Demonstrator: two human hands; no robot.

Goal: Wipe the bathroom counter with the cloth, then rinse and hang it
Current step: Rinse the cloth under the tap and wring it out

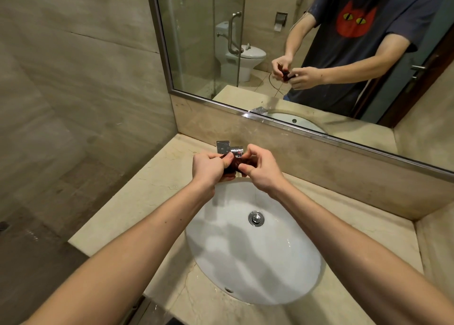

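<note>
Both grips are closed on the cloth (235, 164). The left hand (211, 167) curls its fingers and thumb round one end of the dark red bundle. The right hand (261, 171) pinches the other end, with the thumb below and the fingers arched over it. The 2 hands sit close together, and the cloth is bunched small between them, mostly hidden by the fingers. It is held in the air over the far rim of the basin (245, 255), just in front of the chrome tap (231, 148); whether it touches the tap cannot be told.

The basin is white and oval, sunk into the beige stone table (152, 184), with a chrome drain plug (256, 218) in its floor. Both forearms reach across the basin from the near edge.

Above the low stone backsplash hangs a framed mirror (201, 41). It reflects the 2 hands on the cloth, a dark shirt (383, 54) with a red cat face, and a white toilet (245, 56) beyond a glass partition.
</note>
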